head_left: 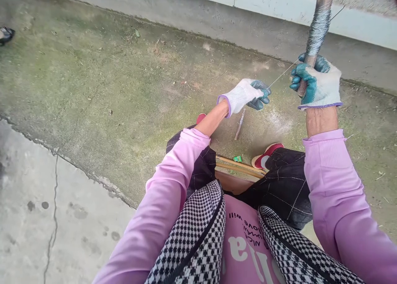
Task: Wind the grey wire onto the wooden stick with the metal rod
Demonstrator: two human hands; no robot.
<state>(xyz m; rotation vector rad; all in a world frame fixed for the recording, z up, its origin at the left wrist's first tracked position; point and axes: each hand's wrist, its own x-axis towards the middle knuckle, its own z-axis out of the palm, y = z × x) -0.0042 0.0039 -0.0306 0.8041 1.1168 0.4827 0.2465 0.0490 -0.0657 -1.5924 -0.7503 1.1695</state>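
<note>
My right hand (314,84), in a white glove with a teal palm, is wrapped round the lower end of an upright rod (319,19) wound with thin grey wire. A single strand of the wire (283,74) runs taut from the rod down to my left hand (248,94), also gloved, which pinches its end. Both hands are held out in front of my knees above the ground. A small stick (239,125) lies on the concrete just below my left hand.
I sit on a low wooden seat (238,168) with red shoes (263,156) on mossy, cracked concrete (108,89). A small green scrap (237,158) lies by the seat. A pale wall base (279,11) runs along the back. A dark shoe (6,34) shows at the far left edge.
</note>
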